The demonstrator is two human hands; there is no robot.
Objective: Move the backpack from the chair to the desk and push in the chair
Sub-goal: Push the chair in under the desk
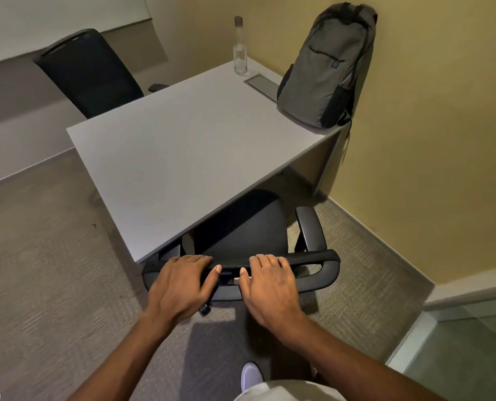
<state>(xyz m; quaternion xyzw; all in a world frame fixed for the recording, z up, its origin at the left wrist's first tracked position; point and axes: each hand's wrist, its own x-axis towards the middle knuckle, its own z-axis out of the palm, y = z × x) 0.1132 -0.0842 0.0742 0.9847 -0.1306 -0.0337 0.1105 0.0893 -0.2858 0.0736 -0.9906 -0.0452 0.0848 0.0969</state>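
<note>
A grey backpack (327,68) stands upright on the far right corner of the grey desk (168,157), leaning against the yellow wall. A black office chair (241,227) sits in front of me with its seat partly under the desk's near edge. Both hands rest on the top edge of its backrest. My left hand (180,285) grips the left part, fingers curled over the top. My right hand (270,285) grips the middle-right part the same way.
A clear water bottle (240,47) stands at the desk's far edge beside a cable hatch (262,83). A second black chair (87,73) stands on the far left side. The yellow wall (429,140) runs close on the right. Carpet lies around me.
</note>
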